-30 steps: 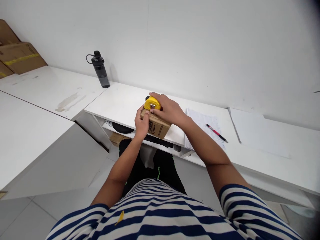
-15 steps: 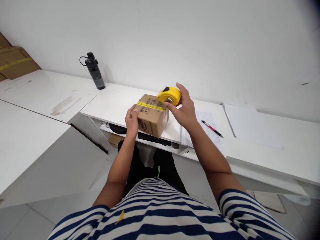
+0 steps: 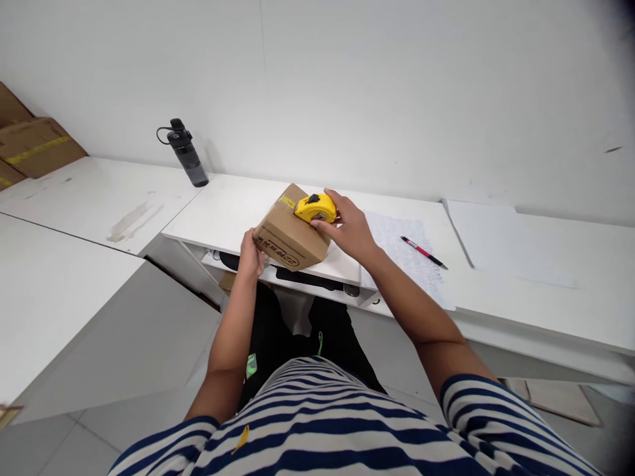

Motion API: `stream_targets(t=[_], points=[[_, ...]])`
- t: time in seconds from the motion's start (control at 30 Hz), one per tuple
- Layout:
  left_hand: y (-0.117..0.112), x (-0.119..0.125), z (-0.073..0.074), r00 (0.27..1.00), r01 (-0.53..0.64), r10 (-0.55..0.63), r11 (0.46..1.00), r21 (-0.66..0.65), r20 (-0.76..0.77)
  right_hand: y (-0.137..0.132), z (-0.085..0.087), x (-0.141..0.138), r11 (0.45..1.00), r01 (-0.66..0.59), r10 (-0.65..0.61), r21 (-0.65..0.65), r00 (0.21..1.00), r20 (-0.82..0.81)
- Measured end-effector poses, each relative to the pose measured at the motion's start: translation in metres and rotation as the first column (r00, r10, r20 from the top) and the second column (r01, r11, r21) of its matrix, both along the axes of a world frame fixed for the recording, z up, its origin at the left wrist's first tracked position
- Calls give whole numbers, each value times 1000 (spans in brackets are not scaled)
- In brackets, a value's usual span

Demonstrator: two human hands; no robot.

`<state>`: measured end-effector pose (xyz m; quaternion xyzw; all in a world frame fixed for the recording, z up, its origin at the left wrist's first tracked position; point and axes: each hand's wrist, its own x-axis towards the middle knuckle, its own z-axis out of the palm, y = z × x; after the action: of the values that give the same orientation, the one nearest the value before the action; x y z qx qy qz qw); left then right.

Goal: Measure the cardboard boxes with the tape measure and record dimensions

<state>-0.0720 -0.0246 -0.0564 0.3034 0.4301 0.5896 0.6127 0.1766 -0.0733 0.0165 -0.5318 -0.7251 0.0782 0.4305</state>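
Box [image 3: 290, 235] at centre of head view, tilted over front edge of white table [image 3: 223, 205], gripped at left end by left hand [image 3: 252, 254]. Tape measure [image 3: 316, 207] pinched in right hand [image 3: 351, 228] at box's top face; cannot tell whether pressed against it. White table stretching between box and bottle [image 3: 188, 158], upper left; at right, paper [image 3: 391, 228] with pen [image 3: 424, 253], near right hand.

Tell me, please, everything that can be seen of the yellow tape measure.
The tape measure is rounded, bright yellow and plastic-looking, with a black part on top. The right hand holds its right end. It is over the upper side of the cardboard box; whether they touch, or whether any blade is out, I cannot tell.
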Motion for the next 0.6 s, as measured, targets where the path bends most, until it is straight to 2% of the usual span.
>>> stream_targets(t=[0.13,0.2,0.27,0.33,0.37,0.4,0.43,0.6], points=[[-17,-5,-10,966,177,-201,973,-150,-164,9,7,-7,1000,-6,6,-14,1000,19],[-24,-5,-17,915,185,-238,965,-187,-324,13,15,-9,999,1,2,-45,998,61],[-31,-5,-21,798,119,-171,985,-127,-578,17,24,-8,994,-16,28,-106,992,120],[-35,-4,-22,605,58,-15,998,25,-796,20,33,-6,981,-60,94,-186,979,179],[-36,-3,-20,526,48,57,994,97,-848,21,37,-5,972,-79,125,-221,971,204],[-37,-2,-17,491,48,104,988,145,-865,22,40,-4,965,-89,146,-245,963,226],[-36,-2,-13,502,50,119,985,166,-856,22,42,-3,961,-92,157,-260,957,244],[-24,10,17,758,100,68,971,218,-649,23,44,-7,951,-100,178,-293,950,255]])
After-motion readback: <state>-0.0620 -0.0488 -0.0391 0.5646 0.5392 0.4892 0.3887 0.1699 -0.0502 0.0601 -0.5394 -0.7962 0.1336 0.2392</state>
